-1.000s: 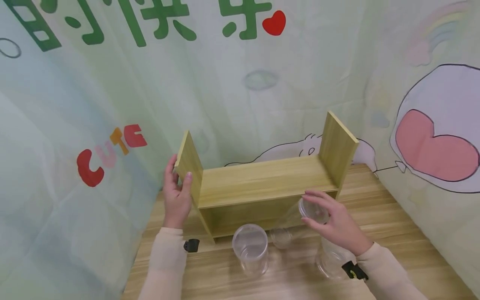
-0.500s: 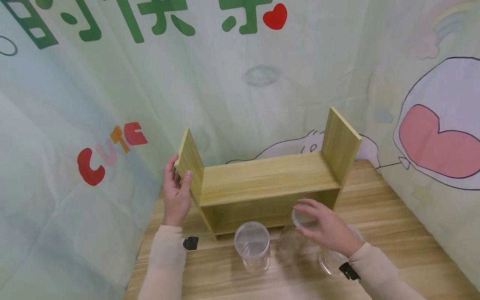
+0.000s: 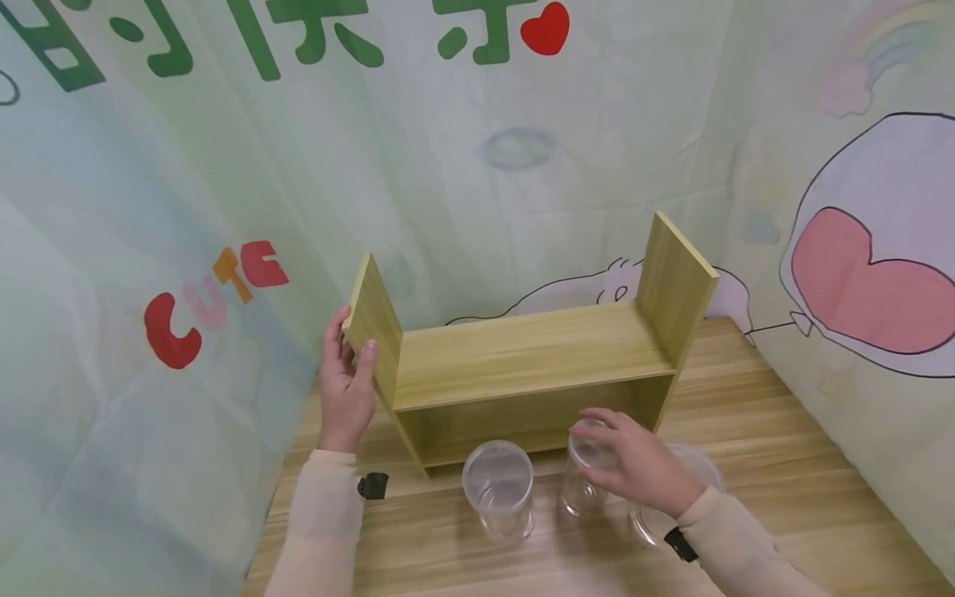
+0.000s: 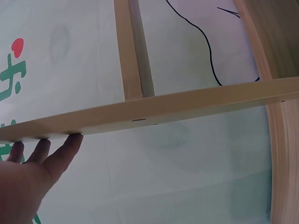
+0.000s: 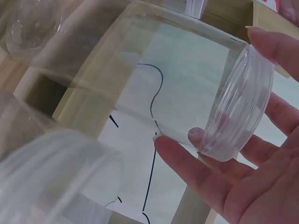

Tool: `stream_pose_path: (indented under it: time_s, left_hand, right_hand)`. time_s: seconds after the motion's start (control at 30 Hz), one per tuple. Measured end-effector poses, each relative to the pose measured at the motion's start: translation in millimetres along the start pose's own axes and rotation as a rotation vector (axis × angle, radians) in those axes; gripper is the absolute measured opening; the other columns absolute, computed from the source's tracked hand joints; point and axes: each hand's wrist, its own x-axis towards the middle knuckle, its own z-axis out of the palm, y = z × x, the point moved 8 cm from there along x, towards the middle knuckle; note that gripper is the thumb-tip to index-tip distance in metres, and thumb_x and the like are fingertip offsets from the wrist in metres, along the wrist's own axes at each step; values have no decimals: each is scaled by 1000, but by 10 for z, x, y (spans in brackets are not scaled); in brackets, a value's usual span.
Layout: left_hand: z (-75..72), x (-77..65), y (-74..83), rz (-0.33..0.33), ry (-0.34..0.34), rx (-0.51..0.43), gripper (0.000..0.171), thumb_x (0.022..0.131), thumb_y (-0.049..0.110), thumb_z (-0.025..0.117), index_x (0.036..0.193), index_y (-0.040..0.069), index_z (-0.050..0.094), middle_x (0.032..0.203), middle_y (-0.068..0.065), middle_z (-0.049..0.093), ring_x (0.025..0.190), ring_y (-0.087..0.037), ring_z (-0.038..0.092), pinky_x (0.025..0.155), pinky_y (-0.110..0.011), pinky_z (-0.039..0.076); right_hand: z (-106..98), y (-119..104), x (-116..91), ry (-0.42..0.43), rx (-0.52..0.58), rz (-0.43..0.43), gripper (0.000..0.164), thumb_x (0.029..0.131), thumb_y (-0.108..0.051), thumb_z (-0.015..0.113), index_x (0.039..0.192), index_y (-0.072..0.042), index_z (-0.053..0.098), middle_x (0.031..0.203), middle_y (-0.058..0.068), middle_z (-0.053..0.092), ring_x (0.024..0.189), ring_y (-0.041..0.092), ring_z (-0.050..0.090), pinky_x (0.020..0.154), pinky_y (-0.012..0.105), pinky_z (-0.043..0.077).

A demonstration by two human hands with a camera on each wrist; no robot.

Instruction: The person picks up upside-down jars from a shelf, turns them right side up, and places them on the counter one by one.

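A light wooden shelf with two upright side panels stands on the table. My left hand grips the left side panel, thumb on the near side and fingers behind. In the left wrist view, fingertips touch the panel's surface. My right hand holds a clear plastic jar around its lidded top, in front of the shelf's lower compartment. The right wrist view shows this jar with thumb and fingers around its clear lid. To its left stands another clear jar.
A third clear jar stands behind the right wrist, partly hidden by the hand and sleeve. The wood-grain table reaches out to the right. Printed cloth curtains hang close behind the shelf and on both sides.
My right hand has moved left and down with the jar, which has gone from leaning to nearly upright beside the left jar. The left hand keeps its grip on the panel.
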Motion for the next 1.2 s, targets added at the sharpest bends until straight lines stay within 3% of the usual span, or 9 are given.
stream_pose_path:
  time_s: [0.33,0.57,1.03,1.2]
  left_hand:
    - [-9,-33,29,-19,-6,34,51,95,14,46,140,28,29,129,-11,44,109,-32,48,74,-32,50]
    - [72,-59,272,-4,-16,46,50,95,8,43,141,19,27,128,-20,43,107,-41,46,73,-34,51]
    - [78,-86,247,-21,-34,91,52,96,11,42,142,23,24,128,-17,41,109,-34,44,80,-39,48]
    - [72,-81,250,2,-49,126,54,95,9,43,144,21,22,129,-17,40,109,-34,45,80,-33,48]
  right_hand:
    - [85,9,-30,-42,-27,11,51,67,-36,78,111,-15,64,121,10,52,103,27,52,79,43,47]
    - [130,13,-71,-97,-3,41,51,69,-37,76,113,-14,63,123,12,51,103,29,52,79,44,47]
    - [175,-46,-83,-117,-24,22,60,71,-34,75,122,-11,55,122,12,50,105,27,52,81,43,47]
    - [207,-30,-67,-142,-29,35,60,72,-37,74,123,-11,54,124,12,49,107,28,50,82,43,46]
